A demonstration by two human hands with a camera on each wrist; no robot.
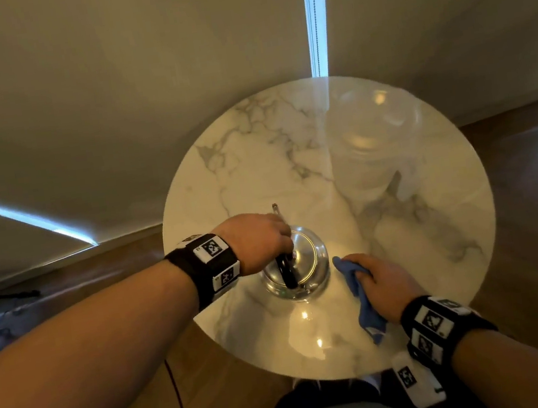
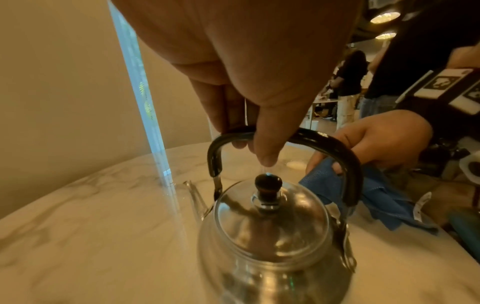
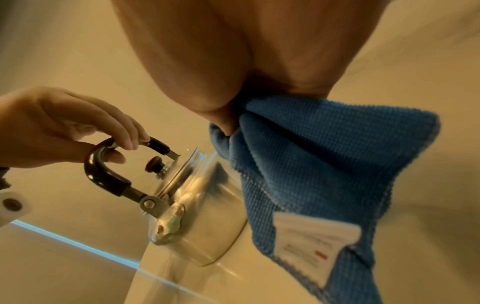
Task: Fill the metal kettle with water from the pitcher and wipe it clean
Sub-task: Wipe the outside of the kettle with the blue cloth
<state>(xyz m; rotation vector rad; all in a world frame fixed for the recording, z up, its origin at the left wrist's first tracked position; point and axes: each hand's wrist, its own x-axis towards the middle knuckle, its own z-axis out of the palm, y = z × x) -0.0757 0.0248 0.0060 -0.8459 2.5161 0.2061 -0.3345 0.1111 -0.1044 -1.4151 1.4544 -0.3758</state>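
one kettle [image 1: 299, 267] is sitting near the middle of the round table [image 1: 247, 158], lid on. the left hand [image 1: 255, 240] is curling round its black handle [image 2: 335, 152]. the right hand [image 1: 384, 282], just right of it, is gripping one blue cloth [image 3: 319, 164].

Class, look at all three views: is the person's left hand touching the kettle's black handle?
Touching. In the left wrist view the left hand curls its fingers round the kettle handle.
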